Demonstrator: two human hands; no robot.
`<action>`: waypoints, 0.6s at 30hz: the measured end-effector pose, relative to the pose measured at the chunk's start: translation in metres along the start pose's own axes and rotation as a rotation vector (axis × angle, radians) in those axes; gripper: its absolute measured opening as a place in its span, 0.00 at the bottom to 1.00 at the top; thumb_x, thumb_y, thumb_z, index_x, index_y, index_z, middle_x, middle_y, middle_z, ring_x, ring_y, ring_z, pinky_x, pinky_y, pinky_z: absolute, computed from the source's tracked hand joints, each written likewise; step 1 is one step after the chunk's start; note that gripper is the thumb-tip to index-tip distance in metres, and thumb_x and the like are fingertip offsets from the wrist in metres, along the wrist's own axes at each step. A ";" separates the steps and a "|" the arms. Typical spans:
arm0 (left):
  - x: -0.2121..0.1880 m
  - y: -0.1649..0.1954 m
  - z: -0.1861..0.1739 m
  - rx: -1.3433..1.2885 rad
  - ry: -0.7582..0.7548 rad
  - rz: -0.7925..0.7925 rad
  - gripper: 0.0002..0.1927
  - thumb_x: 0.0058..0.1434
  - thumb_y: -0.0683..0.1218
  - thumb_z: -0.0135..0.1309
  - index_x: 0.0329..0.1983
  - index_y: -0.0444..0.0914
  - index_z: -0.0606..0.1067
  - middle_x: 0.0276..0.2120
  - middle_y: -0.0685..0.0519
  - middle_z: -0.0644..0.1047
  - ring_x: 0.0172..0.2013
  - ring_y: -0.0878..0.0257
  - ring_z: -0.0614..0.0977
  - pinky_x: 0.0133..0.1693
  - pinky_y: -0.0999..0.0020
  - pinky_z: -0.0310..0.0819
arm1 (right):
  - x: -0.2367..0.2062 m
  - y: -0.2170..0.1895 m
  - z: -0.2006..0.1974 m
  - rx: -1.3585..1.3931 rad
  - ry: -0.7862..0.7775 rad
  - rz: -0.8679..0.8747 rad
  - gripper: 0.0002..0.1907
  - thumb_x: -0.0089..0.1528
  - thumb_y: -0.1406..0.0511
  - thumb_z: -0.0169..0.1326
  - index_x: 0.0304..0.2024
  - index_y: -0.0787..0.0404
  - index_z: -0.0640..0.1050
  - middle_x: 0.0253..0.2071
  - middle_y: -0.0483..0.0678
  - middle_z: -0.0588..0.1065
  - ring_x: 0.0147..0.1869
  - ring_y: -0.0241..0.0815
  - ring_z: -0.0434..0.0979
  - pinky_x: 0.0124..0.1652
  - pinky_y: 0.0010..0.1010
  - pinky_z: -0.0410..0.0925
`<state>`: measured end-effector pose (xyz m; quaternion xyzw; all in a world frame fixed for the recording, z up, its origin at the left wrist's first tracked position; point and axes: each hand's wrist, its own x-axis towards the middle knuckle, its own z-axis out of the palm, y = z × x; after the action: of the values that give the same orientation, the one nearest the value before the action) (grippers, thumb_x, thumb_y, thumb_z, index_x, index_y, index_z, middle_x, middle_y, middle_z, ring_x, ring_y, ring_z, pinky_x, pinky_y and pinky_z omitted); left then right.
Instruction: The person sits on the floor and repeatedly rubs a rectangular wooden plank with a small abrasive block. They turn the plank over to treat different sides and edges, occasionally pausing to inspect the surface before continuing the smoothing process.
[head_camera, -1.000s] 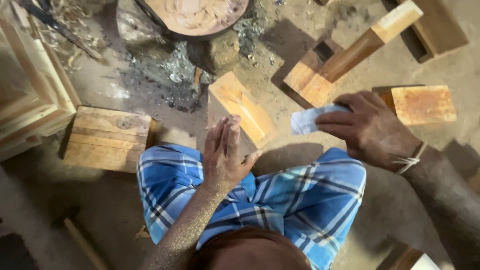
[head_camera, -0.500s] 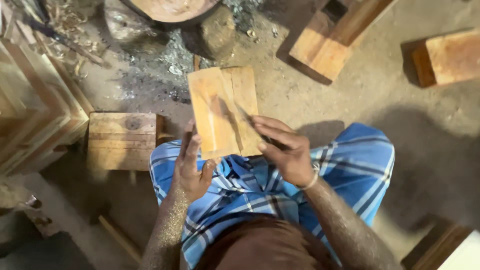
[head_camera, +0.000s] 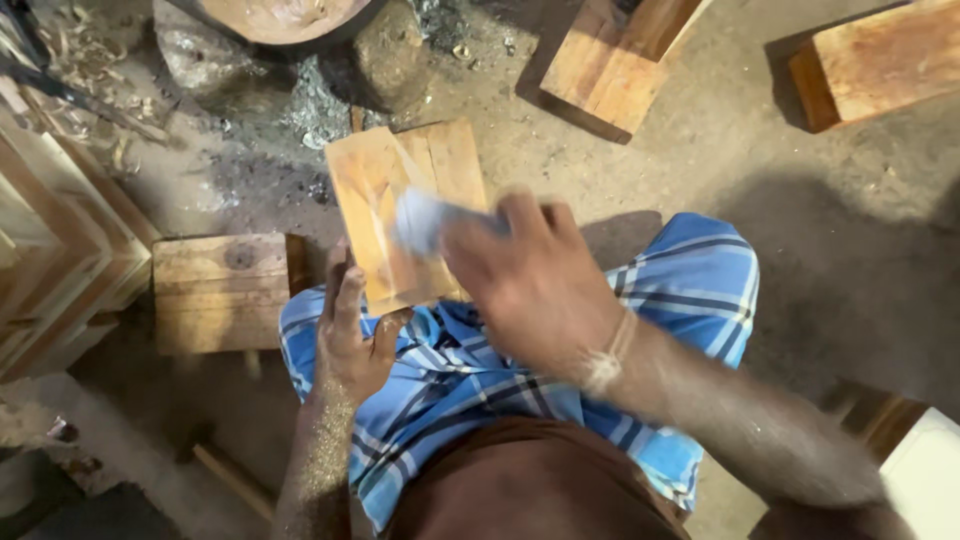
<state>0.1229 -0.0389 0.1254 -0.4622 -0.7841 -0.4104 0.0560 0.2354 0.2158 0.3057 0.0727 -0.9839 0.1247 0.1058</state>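
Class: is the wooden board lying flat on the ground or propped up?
Propped up. The board leans with its near end on the lap, steadied by the left hand; the right hand presses a pale pad on it.

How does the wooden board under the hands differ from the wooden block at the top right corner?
The wooden board is thin and flat, propped on the person's lap; the wooden block is thick and lies on the dirt floor. The board is pale yellowish; the block is more orange. The left hand steadies the board while the blurred right hand presses a pale pad on it; the block lies untouched. Both are bare wood.
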 end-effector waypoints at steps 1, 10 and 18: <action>-0.002 -0.001 0.002 0.011 0.022 0.027 0.39 0.71 0.44 0.57 0.78 0.44 0.49 0.72 0.30 0.61 0.69 0.27 0.69 0.67 0.44 0.71 | -0.009 -0.005 -0.012 -0.015 -0.013 -0.045 0.24 0.52 0.68 0.62 0.52 0.63 0.82 0.60 0.47 0.73 0.56 0.55 0.70 0.50 0.47 0.68; -0.002 0.035 0.103 0.031 0.508 -0.317 0.59 0.49 0.65 0.66 0.73 0.36 0.49 0.62 0.37 0.60 0.65 0.39 0.66 0.67 0.43 0.67 | -0.116 0.047 0.040 0.578 0.114 0.296 0.17 0.59 0.70 0.59 0.52 0.62 0.81 0.58 0.47 0.78 0.57 0.46 0.76 0.55 0.38 0.69; 0.029 -0.076 0.038 -1.170 0.459 -0.663 0.39 0.56 0.50 0.63 0.64 0.28 0.60 0.50 0.45 0.74 0.49 0.52 0.79 0.50 0.55 0.77 | -0.175 0.071 0.108 1.412 0.465 0.867 0.21 0.75 0.61 0.42 0.59 0.73 0.76 0.45 0.54 0.78 0.44 0.41 0.74 0.46 0.34 0.68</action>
<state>0.0593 -0.0110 0.0693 -0.0556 -0.5030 -0.8465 -0.1655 0.3719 0.2761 0.1471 -0.2880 -0.5701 0.7486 0.1777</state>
